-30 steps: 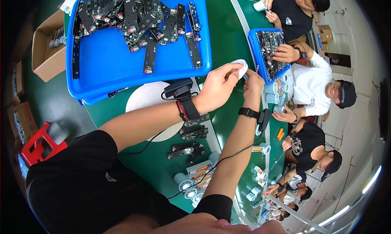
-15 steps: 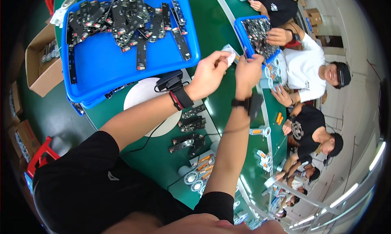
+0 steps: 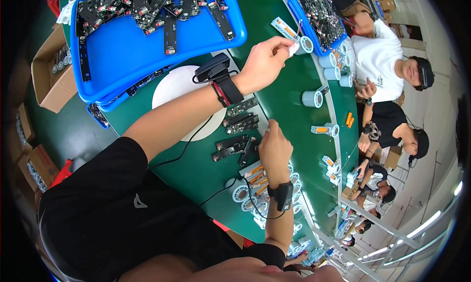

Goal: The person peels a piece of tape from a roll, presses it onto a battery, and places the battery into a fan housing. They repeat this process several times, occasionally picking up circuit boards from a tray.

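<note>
My left hand is stretched out over the green conveyor, thumb and fingers pinching a small white piece. Just beyond its fingertips lies a light-blue round housing with a flat printed arm carrying an orange cell; whether the white piece joins it I cannot tell. My right hand is lower, fingers together and partly curled, with anything inside them hidden. It is beside several black circuit boards on the bench and above a group of light-blue housings with orange cells.
A blue tray of black circuit boards stands at the upper left, beside a white round disc. Across the conveyor is another blue tray, with co-workers seated along that side. A black cable runs from my left wrist. Cardboard boxes stand at left.
My right hand has come away from my left hand, back toward the boards and housings. My left hand has moved slightly right and up, still pinching. The housing near it now shows uncovered.
</note>
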`<act>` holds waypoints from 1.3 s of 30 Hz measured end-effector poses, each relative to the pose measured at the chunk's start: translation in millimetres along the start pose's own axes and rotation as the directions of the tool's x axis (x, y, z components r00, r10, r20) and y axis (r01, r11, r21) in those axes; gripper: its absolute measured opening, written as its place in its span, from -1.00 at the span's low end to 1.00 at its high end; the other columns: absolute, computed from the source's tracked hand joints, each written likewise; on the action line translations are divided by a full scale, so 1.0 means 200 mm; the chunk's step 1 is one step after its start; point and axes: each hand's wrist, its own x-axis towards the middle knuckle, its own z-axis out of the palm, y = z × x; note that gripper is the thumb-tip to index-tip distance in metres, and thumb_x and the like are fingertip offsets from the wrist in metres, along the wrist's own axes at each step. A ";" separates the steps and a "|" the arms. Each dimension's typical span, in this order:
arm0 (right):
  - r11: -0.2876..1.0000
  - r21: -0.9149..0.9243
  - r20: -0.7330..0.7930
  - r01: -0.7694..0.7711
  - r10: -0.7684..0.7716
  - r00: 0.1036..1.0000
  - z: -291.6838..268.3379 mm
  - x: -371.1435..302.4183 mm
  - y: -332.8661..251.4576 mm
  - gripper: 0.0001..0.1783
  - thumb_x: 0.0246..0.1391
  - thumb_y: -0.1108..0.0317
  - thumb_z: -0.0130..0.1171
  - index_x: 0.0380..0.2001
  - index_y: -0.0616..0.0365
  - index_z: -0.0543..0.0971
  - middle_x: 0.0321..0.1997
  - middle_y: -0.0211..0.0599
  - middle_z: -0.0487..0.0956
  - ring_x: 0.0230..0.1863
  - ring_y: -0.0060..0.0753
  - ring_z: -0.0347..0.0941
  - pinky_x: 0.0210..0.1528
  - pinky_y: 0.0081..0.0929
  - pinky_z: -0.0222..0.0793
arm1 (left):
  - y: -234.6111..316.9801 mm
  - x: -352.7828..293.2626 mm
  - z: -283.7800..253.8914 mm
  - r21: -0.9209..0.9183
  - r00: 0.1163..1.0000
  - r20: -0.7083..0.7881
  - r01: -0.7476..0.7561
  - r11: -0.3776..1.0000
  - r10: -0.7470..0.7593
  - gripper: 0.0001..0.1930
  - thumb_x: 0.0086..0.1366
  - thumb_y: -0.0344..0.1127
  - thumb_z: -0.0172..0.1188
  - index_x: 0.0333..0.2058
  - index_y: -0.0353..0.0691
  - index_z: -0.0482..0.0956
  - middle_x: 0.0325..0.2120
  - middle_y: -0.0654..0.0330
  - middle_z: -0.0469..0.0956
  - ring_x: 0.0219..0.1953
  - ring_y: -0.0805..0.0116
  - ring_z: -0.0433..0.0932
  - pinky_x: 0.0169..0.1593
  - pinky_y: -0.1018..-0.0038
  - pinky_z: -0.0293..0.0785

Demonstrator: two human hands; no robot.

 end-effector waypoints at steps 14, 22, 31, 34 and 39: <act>0.935 0.284 0.006 0.212 -0.223 0.975 0.01 -0.07 -0.07 -0.61 0.15 0.50 0.18 0.07 0.20 0.44 -0.06 0.07 0.64 -0.26 0.10 0.63 -0.21 -0.13 0.54 | 0.01 0.00 0.00 0.013 1.000 0.015 0.025 1.000 -0.026 -0.69 0.47 -0.34 -0.04 0.05 -0.37 0.54 -0.19 0.19 0.62 -0.17 0.50 0.55 -0.13 0.48 0.52; 0.159 0.987 -0.014 -0.019 0.202 0.979 0.02 0.00 0.08 -0.79 0.23 0.48 0.22 -0.07 0.15 0.51 -0.33 -0.31 0.57 -0.56 -0.56 0.38 -0.52 -0.60 0.29 | -0.01 0.01 -0.02 0.052 1.000 0.006 0.023 0.998 -0.023 -0.68 0.47 -0.33 -0.04 0.06 -0.35 0.54 -0.16 0.18 0.62 -0.13 0.48 0.55 -0.14 0.48 0.52; -0.532 0.829 0.114 -0.171 -0.139 0.984 -0.12 -0.01 -0.01 -0.83 0.29 0.48 0.18 -0.08 0.12 0.50 -0.41 -0.37 0.49 -0.59 -0.63 0.27 -0.56 -0.70 0.14 | 0.00 -0.01 0.00 0.064 0.996 0.053 0.065 0.996 -0.069 -0.69 0.47 -0.30 0.00 0.03 -0.36 0.55 -0.18 0.17 0.63 -0.22 0.49 0.55 -0.17 0.50 0.53; -0.641 0.724 0.056 -0.255 -0.314 0.948 -0.13 0.01 -0.02 -0.82 0.30 0.48 0.16 -0.06 0.13 0.49 -0.40 -0.34 0.51 -0.51 -0.57 0.34 -0.48 -0.64 0.24 | -0.01 -0.01 0.01 0.062 0.994 0.081 0.072 0.995 -0.077 -0.70 0.46 -0.30 0.02 0.03 -0.37 0.54 -0.19 0.16 0.63 -0.25 0.50 0.55 -0.18 0.52 0.52; -0.302 0.952 -0.035 0.053 0.066 0.997 -0.13 0.02 -0.08 -0.84 0.32 0.44 0.16 -0.07 0.15 0.50 -0.38 -0.31 0.54 -0.42 -0.51 0.39 -0.38 -0.57 0.32 | -0.02 -0.01 0.01 0.072 0.991 0.096 0.091 0.993 -0.098 -0.70 0.46 -0.30 0.02 0.02 -0.37 0.54 -0.21 0.16 0.62 -0.28 0.51 0.54 -0.21 0.53 0.52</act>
